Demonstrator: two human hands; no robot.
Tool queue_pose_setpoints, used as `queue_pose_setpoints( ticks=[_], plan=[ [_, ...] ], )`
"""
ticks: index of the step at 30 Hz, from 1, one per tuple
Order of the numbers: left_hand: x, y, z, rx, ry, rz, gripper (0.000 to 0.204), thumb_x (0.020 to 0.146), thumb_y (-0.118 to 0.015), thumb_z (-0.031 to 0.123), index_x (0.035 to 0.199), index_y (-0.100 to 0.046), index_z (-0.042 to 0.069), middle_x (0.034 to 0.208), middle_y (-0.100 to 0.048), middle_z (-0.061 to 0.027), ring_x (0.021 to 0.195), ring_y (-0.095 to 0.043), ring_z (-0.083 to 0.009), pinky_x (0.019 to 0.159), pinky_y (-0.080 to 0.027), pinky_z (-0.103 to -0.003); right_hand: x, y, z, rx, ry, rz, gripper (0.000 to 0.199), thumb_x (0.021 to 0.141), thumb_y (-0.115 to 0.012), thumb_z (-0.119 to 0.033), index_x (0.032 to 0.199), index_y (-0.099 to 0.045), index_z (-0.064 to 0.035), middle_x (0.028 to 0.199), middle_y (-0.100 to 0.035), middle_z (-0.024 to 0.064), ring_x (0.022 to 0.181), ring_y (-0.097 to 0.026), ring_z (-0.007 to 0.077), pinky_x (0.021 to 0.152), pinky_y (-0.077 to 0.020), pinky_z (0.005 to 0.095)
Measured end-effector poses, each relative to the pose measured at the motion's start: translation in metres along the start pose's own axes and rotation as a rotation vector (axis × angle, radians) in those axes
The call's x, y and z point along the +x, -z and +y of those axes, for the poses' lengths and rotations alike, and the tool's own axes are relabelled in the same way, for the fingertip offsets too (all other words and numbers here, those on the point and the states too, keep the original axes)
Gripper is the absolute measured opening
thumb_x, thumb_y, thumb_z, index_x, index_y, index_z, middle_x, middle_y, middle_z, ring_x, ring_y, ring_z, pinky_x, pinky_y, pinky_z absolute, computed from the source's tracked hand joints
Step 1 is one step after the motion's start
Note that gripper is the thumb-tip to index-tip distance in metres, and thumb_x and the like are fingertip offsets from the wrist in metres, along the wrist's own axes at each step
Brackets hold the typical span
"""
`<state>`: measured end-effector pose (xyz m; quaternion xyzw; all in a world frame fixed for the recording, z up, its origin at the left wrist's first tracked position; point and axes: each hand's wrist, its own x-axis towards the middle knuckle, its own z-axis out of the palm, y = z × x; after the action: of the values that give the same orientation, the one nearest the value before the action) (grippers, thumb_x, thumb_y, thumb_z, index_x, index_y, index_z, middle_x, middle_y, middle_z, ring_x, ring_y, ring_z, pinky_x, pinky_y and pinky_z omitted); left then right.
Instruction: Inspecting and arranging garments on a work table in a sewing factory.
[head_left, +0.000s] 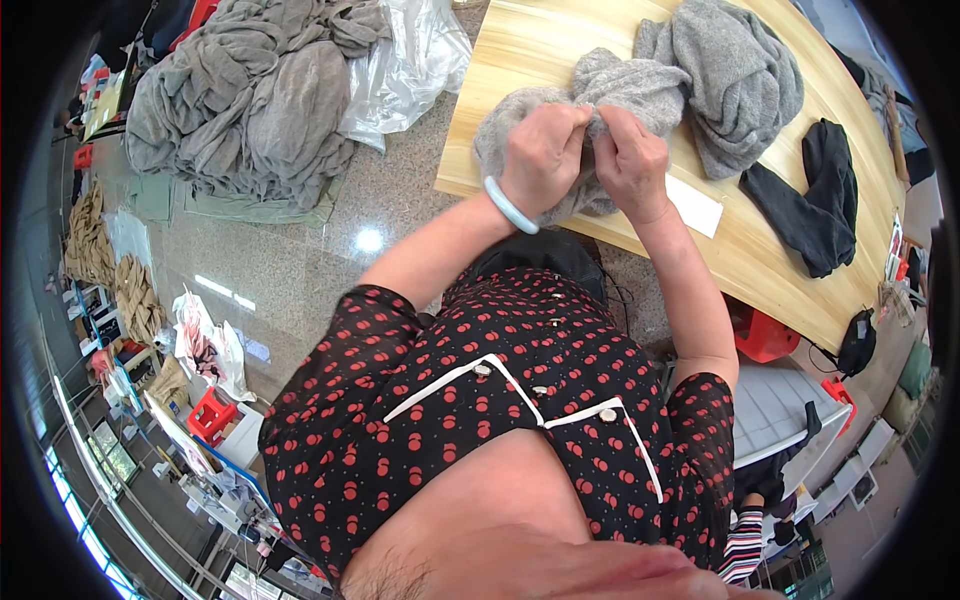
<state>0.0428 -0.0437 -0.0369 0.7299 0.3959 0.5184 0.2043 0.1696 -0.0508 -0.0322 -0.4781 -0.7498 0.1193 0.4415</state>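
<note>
Both grips are closed, left hand (543, 152) and right hand (630, 160) pinching the grey knit garment (620, 95) at the tabletop's (520, 50) near edge; pulling apart hard could stretch the knit.

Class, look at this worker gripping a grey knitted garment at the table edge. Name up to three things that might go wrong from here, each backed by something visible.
1. The grey garment is bunched in both hands, left hand and right hand, and overhangs the table edge; it might slide towards the floor.
2. The white paper slip lies beside the right wrist and may get brushed off.
3. The bangle could snag the knit.
</note>
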Motion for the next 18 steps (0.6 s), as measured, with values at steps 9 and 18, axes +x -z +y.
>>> queue_pose_setpoints(
  ticks=[9,18],
  plan=[
    [0.009,0.017,-0.014,-0.604,0.867,-0.204,0.007,0.075,-0.059,0.005,0.078,-0.057,0.000,0.064,-0.055,0.0000,0.058,-0.049,-0.0053,0.050,-0.040,-0.019,-0.003,0.010,0.004,-0.012,-0.026,-0.055,0.026,0.064,-0.052,0.008,0.089,-0.056,-0.0004,0.075,-0.056,0.0142,0.064,-0.056,0.0278,0.054,-0.0446,0.0319],
    [0.006,0.009,-0.008,-0.237,0.585,-0.242,0.007,0.068,-0.060,0.005,0.074,-0.056,0.002,0.060,-0.053,-0.0069,0.051,-0.049,-0.0137,0.047,-0.038,-0.026,-0.002,0.012,-0.001,-0.051,-0.041,-0.044,0.023,0.063,-0.052,0.007,0.084,-0.055,-0.0002,0.071,-0.055,0.0133,0.059,-0.054,0.0280,0.052,-0.0432,0.0318]
  ],
)
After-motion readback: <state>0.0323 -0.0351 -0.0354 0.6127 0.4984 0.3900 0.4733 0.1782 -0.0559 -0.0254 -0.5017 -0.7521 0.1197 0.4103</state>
